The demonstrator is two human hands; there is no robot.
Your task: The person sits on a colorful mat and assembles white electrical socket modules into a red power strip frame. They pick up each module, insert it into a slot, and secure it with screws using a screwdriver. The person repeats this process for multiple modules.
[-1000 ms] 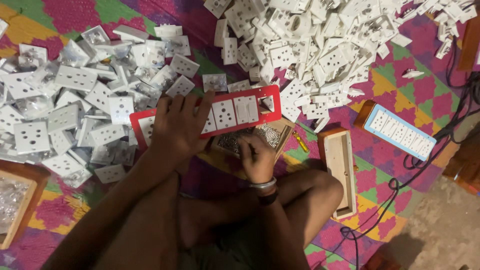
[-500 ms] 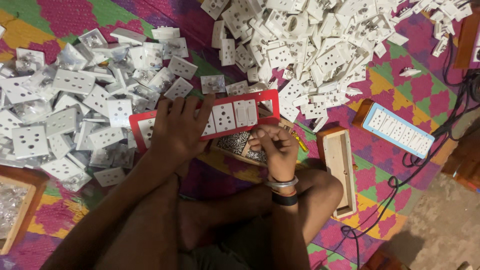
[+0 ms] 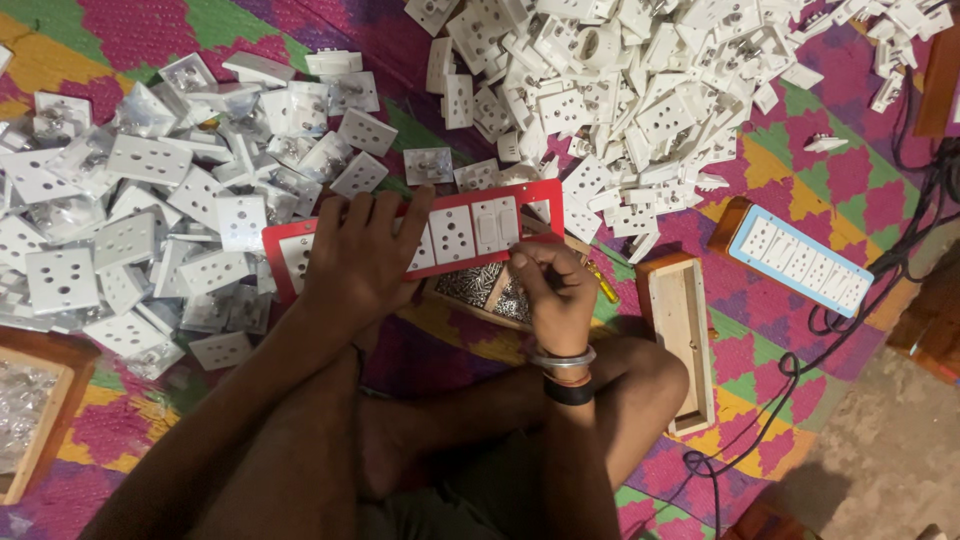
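The left hand [image 3: 362, 255] is lying spread flat on the red rectangular frame [image 3: 415, 238]; the right hand [image 3: 555, 292] is pinching something hidden above a tray of small screws [image 3: 478, 285].

The person sits cross-legged on the floor, both bare forearms reaching forward between the knees. The left hand [image 3: 360, 258] lies palm down, fingers spread and stretched flat, wrist straight, pressing downward. The right hand [image 3: 553, 290] is curled, fingers bent inward toward the thumb in a pinching grip, knuckles up. Its wrist carries a silver bangle and a dark band. The two hands are near each other, not touching.
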